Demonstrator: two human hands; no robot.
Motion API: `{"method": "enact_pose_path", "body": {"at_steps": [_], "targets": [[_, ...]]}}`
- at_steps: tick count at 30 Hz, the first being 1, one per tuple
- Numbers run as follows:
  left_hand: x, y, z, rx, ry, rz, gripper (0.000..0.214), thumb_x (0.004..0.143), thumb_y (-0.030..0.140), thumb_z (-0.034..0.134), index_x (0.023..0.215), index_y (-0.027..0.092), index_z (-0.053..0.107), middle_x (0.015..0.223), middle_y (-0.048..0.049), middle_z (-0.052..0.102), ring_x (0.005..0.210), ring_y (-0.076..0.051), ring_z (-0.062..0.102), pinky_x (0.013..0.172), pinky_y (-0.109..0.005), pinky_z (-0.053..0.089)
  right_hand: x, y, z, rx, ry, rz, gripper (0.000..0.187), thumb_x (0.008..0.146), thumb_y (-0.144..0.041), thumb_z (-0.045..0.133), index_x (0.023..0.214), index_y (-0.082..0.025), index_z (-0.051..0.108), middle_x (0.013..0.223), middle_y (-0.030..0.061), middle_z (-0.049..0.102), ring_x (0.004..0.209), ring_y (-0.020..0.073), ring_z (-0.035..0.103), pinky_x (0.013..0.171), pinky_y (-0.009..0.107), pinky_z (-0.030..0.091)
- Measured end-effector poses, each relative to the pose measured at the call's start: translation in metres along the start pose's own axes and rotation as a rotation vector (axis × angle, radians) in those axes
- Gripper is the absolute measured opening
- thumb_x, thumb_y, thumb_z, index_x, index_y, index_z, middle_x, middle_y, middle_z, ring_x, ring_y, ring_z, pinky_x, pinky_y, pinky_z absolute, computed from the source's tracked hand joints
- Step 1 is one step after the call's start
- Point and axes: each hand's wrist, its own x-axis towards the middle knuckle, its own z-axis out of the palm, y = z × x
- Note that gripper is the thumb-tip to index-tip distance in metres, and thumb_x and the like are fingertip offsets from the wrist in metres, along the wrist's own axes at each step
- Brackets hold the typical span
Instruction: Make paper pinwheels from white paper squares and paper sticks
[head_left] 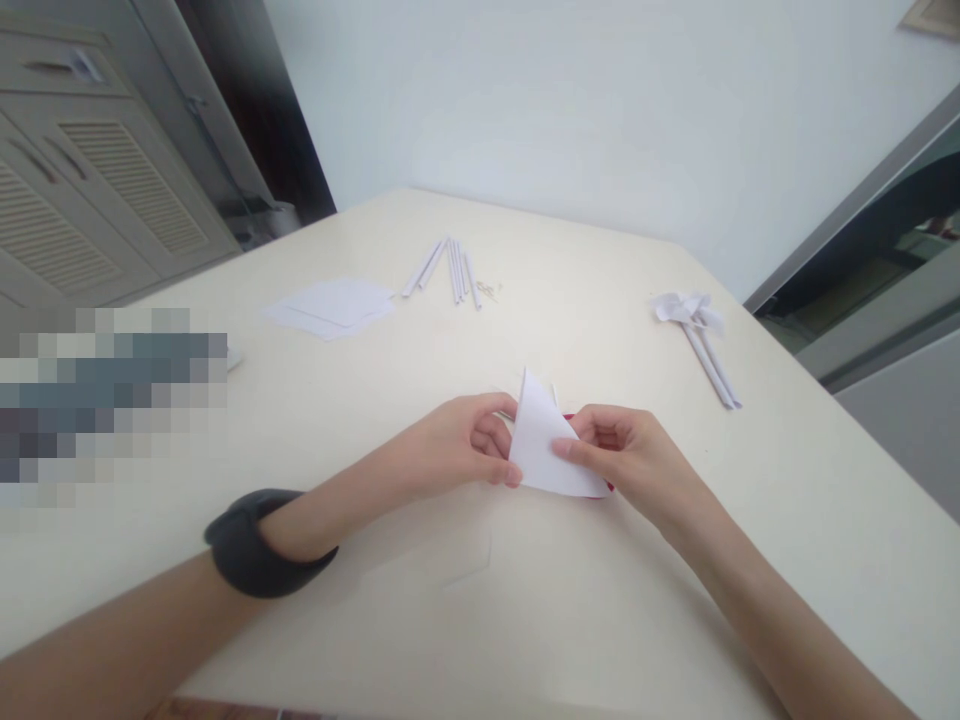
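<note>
A white sheet of paper folded into a triangle (546, 450) is held just above the cream table (525, 620) near its middle. My left hand (465, 445) pinches its left edge, fingers curled. My right hand (637, 455) grips its right side, thumb on top. A thin red edge (609, 488) shows under the paper by my right hand; I cannot make out what it is. A dark band (262, 545) sits on my left wrist.
A small stack of white paper sheets (334, 305) lies at the back left. Several rolled paper sticks (450, 270) lie behind the middle. A paper flower on rolled stems (701, 335) lies at the right. A cabinet (82, 190) stands at the far left.
</note>
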Motion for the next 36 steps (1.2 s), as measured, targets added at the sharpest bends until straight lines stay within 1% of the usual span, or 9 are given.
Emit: {"method": "enact_pose_path", "body": {"at_steps": [5,8,12,16,19,22,26,34,36], "targets": [[0.000,-0.001,-0.001,0.019,0.016,0.022,0.030,0.066,0.017,0.070,0.089,0.020,0.052,0.072,0.0036,0.059,0.068,-0.016,0.062,0.063,-0.028,0.046,-0.001,-0.001,0.001,0.012,0.039,0.002,0.023,0.074,-0.035,0.064,0.065,-0.017,0.053,0.068,0.0003,0.056,0.057,0.0107,0.045,0.049,0.022,0.029],[0.000,-0.002,0.000,0.031,0.027,0.033,0.027,0.065,0.017,0.070,0.082,0.020,0.050,0.070,0.0045,0.060,0.066,-0.015,0.062,0.060,-0.026,0.045,-0.001,-0.001,0.001,-0.008,0.023,-0.001,0.023,0.076,-0.036,0.062,0.065,-0.017,0.055,0.072,0.0012,0.057,0.060,0.0115,0.046,0.050,0.023,0.029],[-0.002,0.000,0.000,0.023,0.039,0.047,0.026,0.064,0.017,0.070,0.074,0.020,0.045,0.068,0.0051,0.059,0.064,-0.014,0.062,0.059,-0.024,0.045,-0.001,-0.002,0.001,-0.038,0.059,-0.027,0.025,0.077,-0.036,0.059,0.062,-0.017,0.052,0.069,0.0008,0.056,0.059,0.0115,0.045,0.050,0.023,0.027],[-0.003,0.001,0.001,0.063,0.029,0.045,0.025,0.065,0.016,0.068,0.083,0.020,0.051,0.072,0.0025,0.061,0.068,-0.017,0.063,0.062,-0.028,0.047,-0.002,-0.005,0.002,-0.029,0.042,-0.037,0.026,0.078,-0.035,0.058,0.061,-0.017,0.052,0.066,0.0007,0.054,0.060,0.0125,0.046,0.050,0.023,0.028],[-0.003,0.000,0.002,0.111,0.048,0.048,0.026,0.066,0.016,0.066,0.087,0.020,0.052,0.076,0.0002,0.063,0.072,-0.019,0.064,0.065,-0.030,0.048,-0.002,-0.007,0.002,-0.047,0.019,-0.034,0.023,0.079,-0.035,0.057,0.065,-0.017,0.058,0.072,0.0019,0.058,0.057,0.0115,0.044,0.046,0.023,0.027],[-0.002,-0.001,0.003,0.130,0.068,0.067,0.022,0.066,0.017,0.066,0.084,0.020,0.052,0.076,-0.0001,0.063,0.072,-0.019,0.063,0.065,-0.030,0.048,-0.002,-0.009,0.003,-0.089,0.067,-0.046,0.017,0.078,-0.033,0.058,0.071,-0.018,0.062,0.077,0.0019,0.062,0.056,0.0105,0.044,0.044,0.022,0.026],[-0.002,-0.001,0.003,0.091,0.079,0.064,0.023,0.065,0.016,0.067,0.084,0.020,0.053,0.073,0.0011,0.061,0.070,-0.018,0.062,0.065,-0.029,0.048,-0.002,-0.008,0.003,-0.088,0.120,-0.065,0.016,0.078,-0.031,0.060,0.068,-0.018,0.060,0.068,0.0001,0.057,0.054,0.0099,0.043,0.045,0.022,0.028],[-0.002,0.006,0.001,0.032,0.232,0.050,0.025,0.068,0.023,0.067,0.090,0.021,0.056,0.082,0.0004,0.061,0.069,-0.015,0.061,0.058,-0.025,0.044,-0.001,0.000,0.002,0.047,0.187,-0.107,0.025,0.081,-0.037,0.058,0.065,-0.018,0.054,0.056,-0.0027,0.046,0.048,0.0096,0.041,0.042,0.022,0.032],[-0.003,0.009,0.001,-0.002,0.256,0.050,0.026,0.068,0.024,0.068,0.091,0.020,0.056,0.081,0.0005,0.061,0.071,-0.015,0.061,0.062,-0.025,0.045,-0.002,0.002,0.003,0.095,0.199,-0.125,0.027,0.081,-0.038,0.058,0.065,-0.017,0.053,0.057,-0.0028,0.045,0.049,0.0095,0.042,0.042,0.021,0.034]]}}
